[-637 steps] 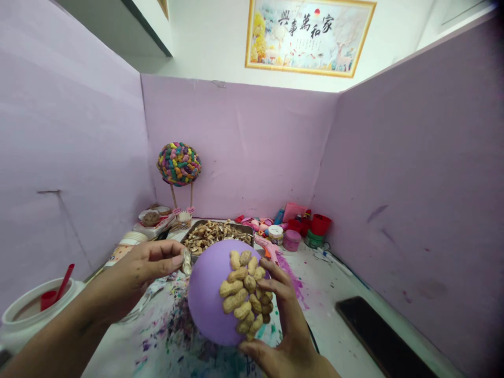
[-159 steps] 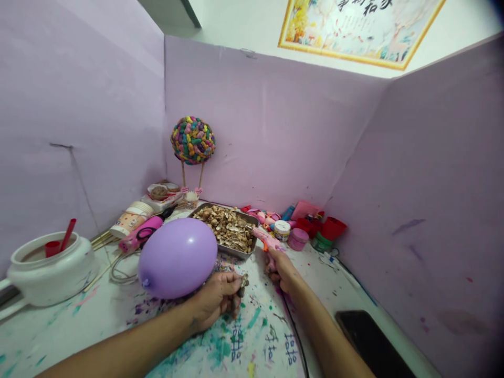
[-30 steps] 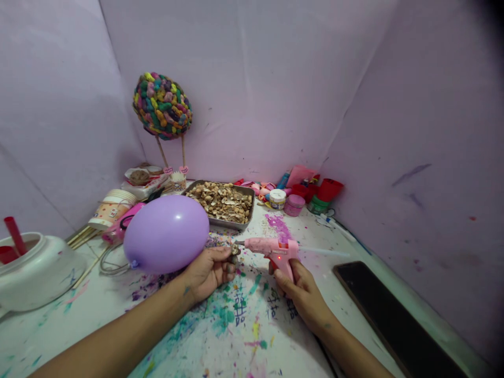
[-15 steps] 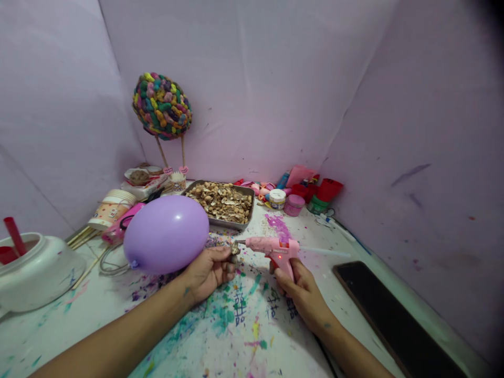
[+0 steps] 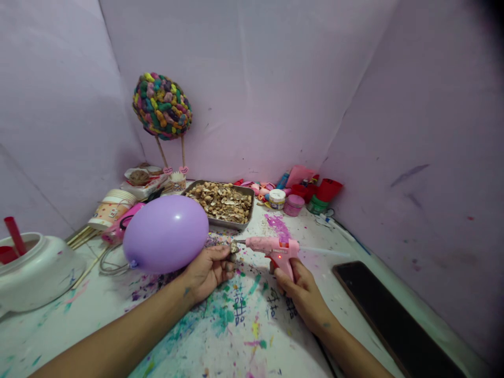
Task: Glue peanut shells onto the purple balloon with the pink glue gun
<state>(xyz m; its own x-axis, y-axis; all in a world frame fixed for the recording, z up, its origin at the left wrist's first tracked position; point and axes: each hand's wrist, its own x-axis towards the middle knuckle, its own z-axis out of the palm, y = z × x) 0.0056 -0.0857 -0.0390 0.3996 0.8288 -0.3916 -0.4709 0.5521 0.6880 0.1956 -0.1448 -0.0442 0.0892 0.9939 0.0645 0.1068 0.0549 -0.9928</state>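
Note:
Between the thumb and fingers of my left hand [image 5: 210, 271] is a small peanut shell [image 5: 233, 247], its edge at the nozzle tip. My right hand [image 5: 301, 291] wraps the handle of a pink glue gun [image 5: 273, 245], which points left with a small red light lit. A clear glue stick [image 5: 325, 251] sticks out of its back. Just beyond my left wrist lies an inflated purple balloon [image 5: 166, 233], its knot toward the left front. Behind the balloon stands a metal tray [image 5: 230, 226] heaped with brown peanut shells [image 5: 222, 202].
A ball of coloured shells [image 5: 162, 106] on sticks rises at the back left. Paper cups [image 5: 112, 209] and a white pot-like vessel [image 5: 47, 273] are on the left. Paint jars [image 5: 293, 205] stand at the back right. A dark phone-like slab [image 5: 394, 320] lies along the right.
Hardly anything differs. The shell in my left hand seems turned very slightly at the nozzle, while the glue gun and balloon keep their places.

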